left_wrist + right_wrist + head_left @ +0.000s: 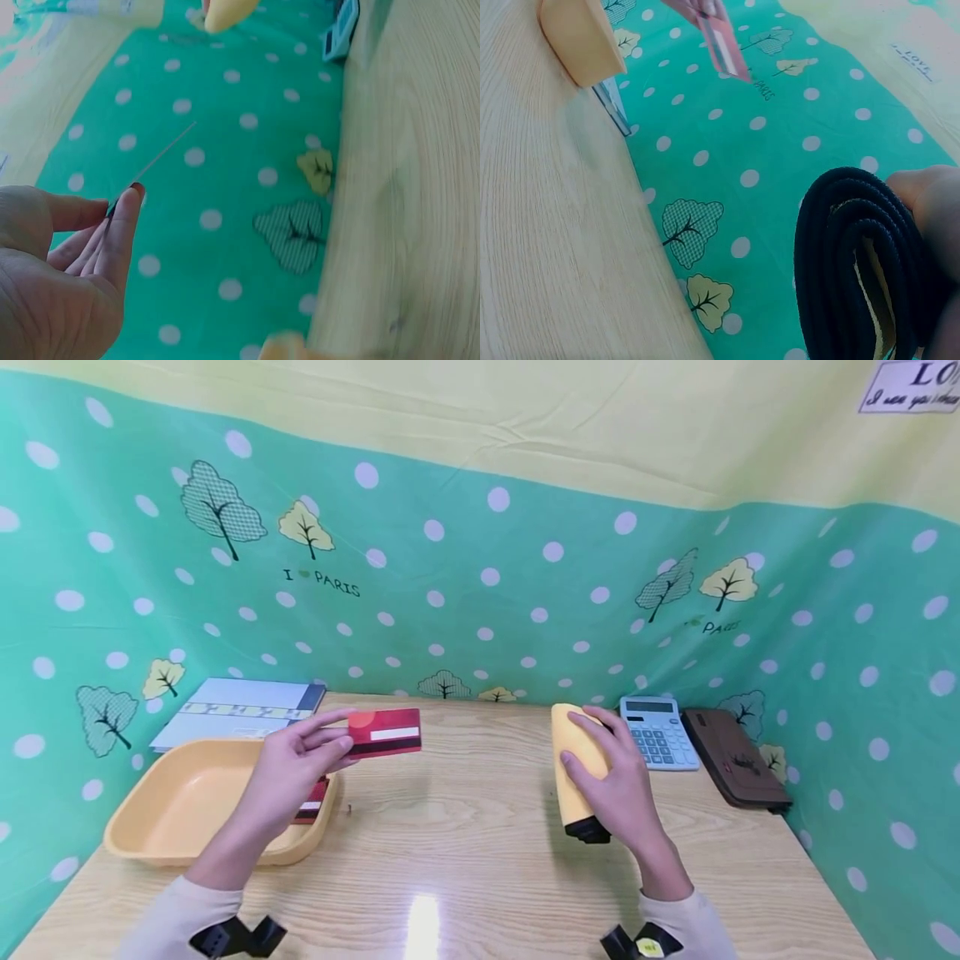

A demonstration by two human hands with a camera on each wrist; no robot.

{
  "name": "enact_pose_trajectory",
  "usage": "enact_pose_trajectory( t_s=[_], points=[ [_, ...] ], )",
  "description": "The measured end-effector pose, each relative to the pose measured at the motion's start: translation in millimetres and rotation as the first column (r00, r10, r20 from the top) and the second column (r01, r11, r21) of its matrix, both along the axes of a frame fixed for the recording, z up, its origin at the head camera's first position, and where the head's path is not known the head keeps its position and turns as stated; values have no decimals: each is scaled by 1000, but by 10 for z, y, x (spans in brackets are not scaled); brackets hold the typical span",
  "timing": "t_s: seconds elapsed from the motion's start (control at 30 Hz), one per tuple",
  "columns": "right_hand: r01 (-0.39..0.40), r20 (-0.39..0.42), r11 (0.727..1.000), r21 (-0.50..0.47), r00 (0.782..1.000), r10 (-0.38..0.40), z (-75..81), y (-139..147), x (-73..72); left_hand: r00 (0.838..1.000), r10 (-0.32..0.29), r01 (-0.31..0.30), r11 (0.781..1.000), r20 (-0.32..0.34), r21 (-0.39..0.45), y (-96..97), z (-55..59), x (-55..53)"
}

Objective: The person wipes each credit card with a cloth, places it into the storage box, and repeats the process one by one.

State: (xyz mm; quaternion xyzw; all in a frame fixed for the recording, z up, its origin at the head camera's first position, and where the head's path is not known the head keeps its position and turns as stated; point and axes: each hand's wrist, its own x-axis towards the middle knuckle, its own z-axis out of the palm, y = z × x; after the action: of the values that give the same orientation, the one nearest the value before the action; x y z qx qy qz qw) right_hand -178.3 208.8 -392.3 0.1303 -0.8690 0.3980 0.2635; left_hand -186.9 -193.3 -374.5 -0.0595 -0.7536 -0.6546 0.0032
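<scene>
My left hand (292, 768) pinches a red card (386, 732) between thumb and fingers, raised over the right side of a peach-coloured tray. The card has a white strip and a dark band; the left wrist view shows it edge-on (166, 150). Another red card (311, 803) lies inside the tray (180, 777), partly behind the hand. On the other side, my right hand (618, 768) grips a folded yellow wallet (572, 768) above the table. Its dark layered end (832, 247) faces the right wrist camera.
A light blue calculator (660, 743) and a brown zip case (735, 760) lie at the back right. Behind the tray is a white and blue notebook (240, 710). A green dotted cloth (465, 568) hangs around the wooden table (465, 827).
</scene>
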Motion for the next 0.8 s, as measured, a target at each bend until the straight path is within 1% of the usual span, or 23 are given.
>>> enact_pose_trajectory(
  t_s=[0.13, 0.3, 0.37, 0.47, 0.6, 0.73, 0.8],
  points=[
    [1, -2, 1000, -3, 1000, -1, -4, 17, 2, 1000, 18, -17, 998, 6, -63, -175, 6, 9],
    [-4, -4, 1000, -1, 1000, 4, 6, 31, -2, 998, 58, -53, 987, 30, -153, -384, -3, 19],
    [-4, -2, 1000, 1, 1000, 4, 13, 31, -6, 997, 71, -64, 985, 36, -159, -485, -27, 27],
    [-4, 1, 1000, 3, 1000, 4, 24, 34, -9, 997, 72, -68, 991, 37, -112, -631, -65, 37],
    [-11, 3, 1000, 3, 1000, 11, 34, 41, -15, 998, 55, -55, 998, 33, 10, -759, -88, 46],
    [-11, 11, 1000, 1, 1000, 11, 31, 47, -18, 998, 51, -53, 997, 39, 62, -856, -85, 34],
    [-9, 14, 1000, -1, 1000, 9, 30, 47, -16, 998, 51, -53, 997, 44, 50, -911, -82, 26]
  ],
)
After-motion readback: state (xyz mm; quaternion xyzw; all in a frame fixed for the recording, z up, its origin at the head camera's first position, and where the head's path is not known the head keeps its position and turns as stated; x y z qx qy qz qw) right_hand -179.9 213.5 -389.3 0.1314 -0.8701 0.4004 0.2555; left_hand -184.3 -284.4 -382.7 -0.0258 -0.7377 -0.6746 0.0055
